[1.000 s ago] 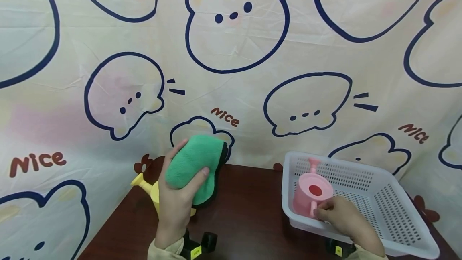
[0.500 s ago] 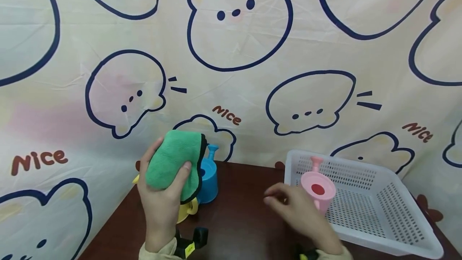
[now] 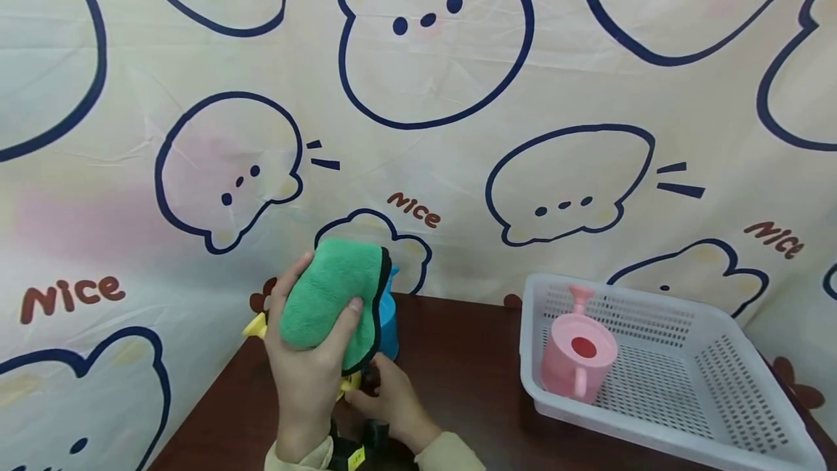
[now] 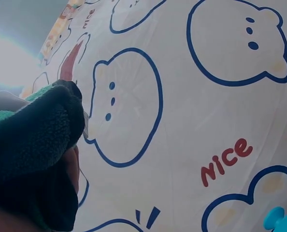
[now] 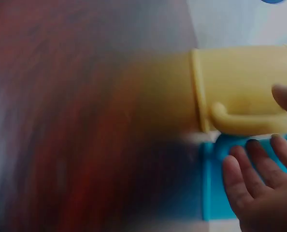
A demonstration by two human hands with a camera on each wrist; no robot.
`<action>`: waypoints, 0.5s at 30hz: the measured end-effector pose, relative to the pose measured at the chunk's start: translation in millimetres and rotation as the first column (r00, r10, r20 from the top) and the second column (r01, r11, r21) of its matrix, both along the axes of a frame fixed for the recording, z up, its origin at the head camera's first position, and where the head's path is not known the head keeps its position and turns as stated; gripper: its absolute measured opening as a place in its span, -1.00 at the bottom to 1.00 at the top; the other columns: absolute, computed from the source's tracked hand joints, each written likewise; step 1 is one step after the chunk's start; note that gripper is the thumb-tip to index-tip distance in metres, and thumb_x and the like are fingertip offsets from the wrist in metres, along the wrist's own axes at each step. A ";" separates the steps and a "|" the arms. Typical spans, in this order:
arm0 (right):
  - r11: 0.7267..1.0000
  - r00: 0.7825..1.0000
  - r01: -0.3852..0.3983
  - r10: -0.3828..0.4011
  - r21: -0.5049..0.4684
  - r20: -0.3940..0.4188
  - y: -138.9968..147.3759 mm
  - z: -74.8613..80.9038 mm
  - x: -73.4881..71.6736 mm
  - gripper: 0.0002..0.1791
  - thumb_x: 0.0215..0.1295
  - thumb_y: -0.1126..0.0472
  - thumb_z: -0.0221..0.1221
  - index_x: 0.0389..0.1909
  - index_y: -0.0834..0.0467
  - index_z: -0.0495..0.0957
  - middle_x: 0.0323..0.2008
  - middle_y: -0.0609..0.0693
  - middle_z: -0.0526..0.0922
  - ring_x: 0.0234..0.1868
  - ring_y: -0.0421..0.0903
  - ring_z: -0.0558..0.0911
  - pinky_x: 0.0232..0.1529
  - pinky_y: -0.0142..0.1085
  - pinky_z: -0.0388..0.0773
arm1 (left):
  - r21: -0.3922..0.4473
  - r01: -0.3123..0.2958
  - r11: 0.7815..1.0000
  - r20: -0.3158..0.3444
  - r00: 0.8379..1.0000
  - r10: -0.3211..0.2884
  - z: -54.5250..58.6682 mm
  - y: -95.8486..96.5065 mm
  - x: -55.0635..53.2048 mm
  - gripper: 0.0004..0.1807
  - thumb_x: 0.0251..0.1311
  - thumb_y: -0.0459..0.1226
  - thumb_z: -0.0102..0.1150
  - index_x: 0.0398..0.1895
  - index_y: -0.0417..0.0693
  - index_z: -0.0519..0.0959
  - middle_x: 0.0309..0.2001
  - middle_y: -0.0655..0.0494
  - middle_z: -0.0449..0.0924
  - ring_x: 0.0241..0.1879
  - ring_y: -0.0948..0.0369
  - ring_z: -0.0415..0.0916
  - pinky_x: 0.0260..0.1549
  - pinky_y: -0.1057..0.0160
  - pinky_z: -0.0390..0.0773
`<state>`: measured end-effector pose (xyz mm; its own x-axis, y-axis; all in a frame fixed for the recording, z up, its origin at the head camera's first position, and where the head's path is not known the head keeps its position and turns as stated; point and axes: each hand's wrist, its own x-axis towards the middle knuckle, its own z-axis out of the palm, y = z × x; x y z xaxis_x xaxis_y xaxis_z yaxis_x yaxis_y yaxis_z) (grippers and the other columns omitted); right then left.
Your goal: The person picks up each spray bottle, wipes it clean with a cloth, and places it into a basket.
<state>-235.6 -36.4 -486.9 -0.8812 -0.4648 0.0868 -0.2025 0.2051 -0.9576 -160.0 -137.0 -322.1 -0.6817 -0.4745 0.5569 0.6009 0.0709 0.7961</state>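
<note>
My left hand grips a folded green cloth with black edging, raised above the table; the cloth also shows dark in the left wrist view. Behind it stand a yellow watering can, mostly hidden in the head view, and a blue watering can. My right hand is at the yellow can's handle. In the right wrist view its fingers are spread below that handle, in front of the blue can, and the thumb is above; contact cannot be told.
A white perforated basket stands on the right of the dark brown table. Inside it, at the left end, is a pink watering can. A cartoon-printed cloth hangs behind the table.
My right hand has let go of the pink watering can in the basket and moved left to the yellow can. My left hand, still holding the cloth, has shifted slightly left overall.
</note>
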 end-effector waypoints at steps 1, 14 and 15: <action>1.000 1.000 0.003 -0.004 -0.014 -0.027 -4.2 -2.7 -1.2 -0.58 0.38 0.16 0.32 0.21 0.13 0.54 -0.03 0.10 0.67 -0.16 -0.19 0.60 -0.15 -0.30 0.59 | 0.002 -0.001 1.000 0.007 1.000 0.001 -0.1 0.3 0.1 -0.21 0.15 -0.58 0.40 0.47 0.04 0.48 0.36 0.10 0.47 0.25 0.06 0.44 0.10 0.26 0.59; 0.981 0.945 0.189 -0.194 -0.047 -0.263 -32.4 -5.9 0.4 -0.81 0.42 0.13 0.28 -0.20 0.17 0.54 -0.46 -0.03 0.48 -0.45 -0.41 0.36 -0.33 -0.39 0.43 | 0.034 0.012 0.999 0.021 1.000 -0.012 1.8 -0.2 -0.6 -0.21 0.14 -0.57 0.41 0.46 0.02 0.47 0.38 0.11 0.46 0.28 0.05 0.40 0.11 0.20 0.57; 0.976 0.943 0.213 -0.217 -0.041 -0.252 -33.4 -4.9 2.5 -0.81 0.41 0.12 0.28 -0.22 0.16 0.54 -0.47 -0.06 0.47 -0.46 -0.40 0.35 -0.35 -0.39 0.42 | 0.032 0.010 0.999 0.022 1.000 -0.010 1.7 -0.4 -0.6 -0.21 0.14 -0.57 0.41 0.46 0.02 0.47 0.38 0.11 0.46 0.27 0.05 0.41 0.11 0.20 0.57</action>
<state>-233.2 -69.8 -491.8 -0.9081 -0.2641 0.3251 -0.3914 0.2585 -0.8832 -160.6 -137.4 -320.4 -0.6988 -0.4848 0.5260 0.5833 0.0396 0.8113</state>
